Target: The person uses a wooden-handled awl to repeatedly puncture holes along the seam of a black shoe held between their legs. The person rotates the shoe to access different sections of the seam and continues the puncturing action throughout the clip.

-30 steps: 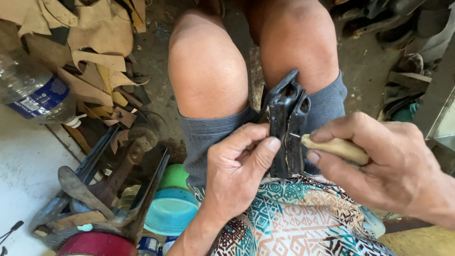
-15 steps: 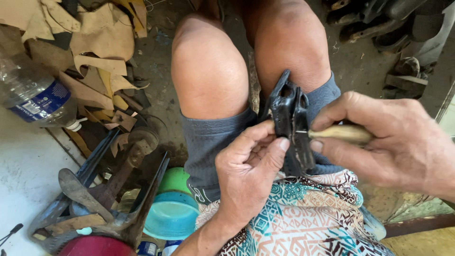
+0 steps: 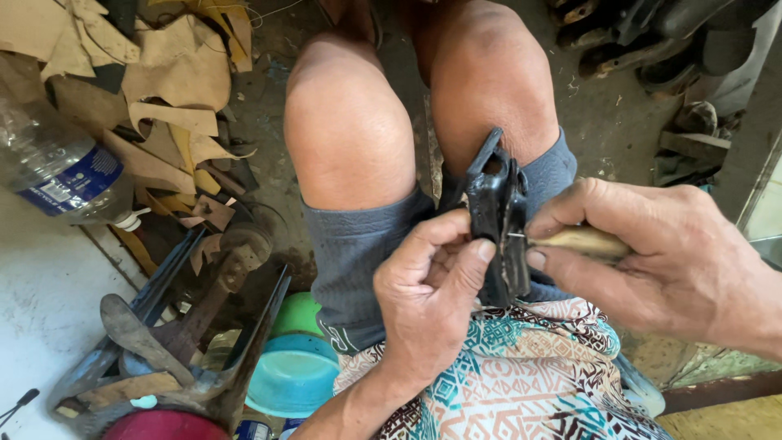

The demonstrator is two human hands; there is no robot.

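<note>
A black leather sandal piece (image 3: 497, 204) stands on edge over my right thigh, between my two hands. My left hand (image 3: 428, 297) grips it from the left, thumb pressed against its side. My right hand (image 3: 668, 257) holds a pale wooden-handled awl (image 3: 582, 240) whose thin metal point touches the black piece's right edge. My knees (image 3: 346, 122) and grey shorts (image 3: 350, 261) lie under the work, with a patterned shirt (image 3: 521, 383) below.
To the left lie tan leather scraps (image 3: 175, 73), a plastic water bottle (image 3: 57, 167) on its side, an iron shoe last and metal tools (image 3: 204, 301), and green and blue bowls (image 3: 293, 367). Dark shoes (image 3: 643, 37) sit at upper right.
My view has shifted slightly. The right hand has brought the awl closer so its point now meets the black piece, while the left hand keeps its grip.
</note>
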